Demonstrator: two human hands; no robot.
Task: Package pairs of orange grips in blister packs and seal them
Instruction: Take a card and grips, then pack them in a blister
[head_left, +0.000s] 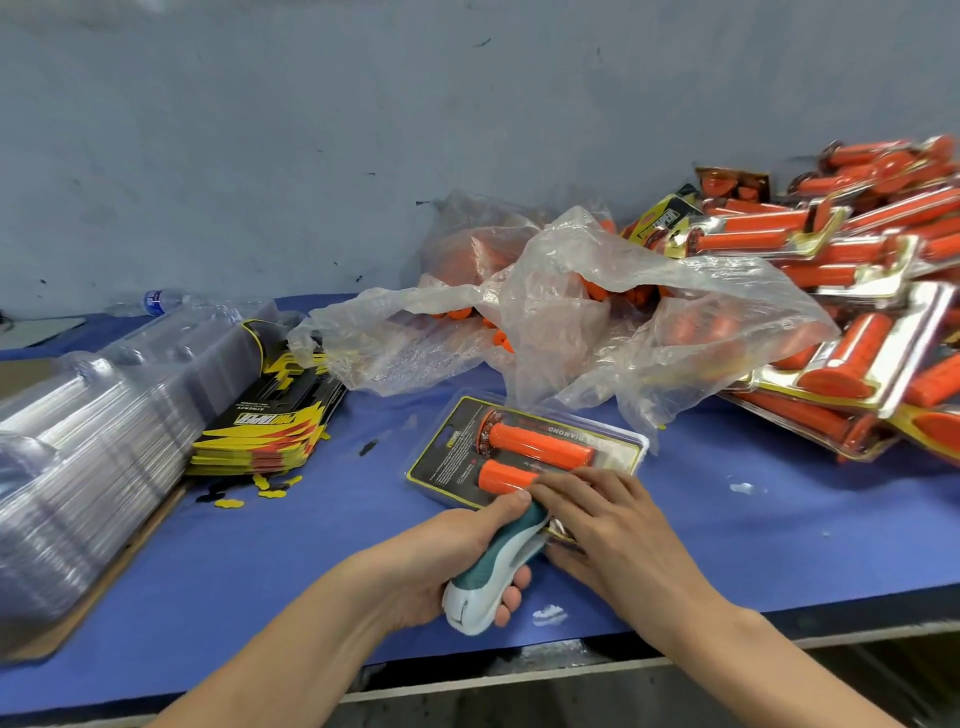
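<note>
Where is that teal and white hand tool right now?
Low and centre in the head view: the left hand grips the tool at the near edge of the blister pack, right hand resting beside it.

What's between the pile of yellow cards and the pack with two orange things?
Mostly bare blue table, with one small black scrap lying between the card pile and the blister pack, seen in the head view.

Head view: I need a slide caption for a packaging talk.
Left hand grips a teal hand tool at the edge of a blister pack holding two orange grips; right hand rests on it.
</note>
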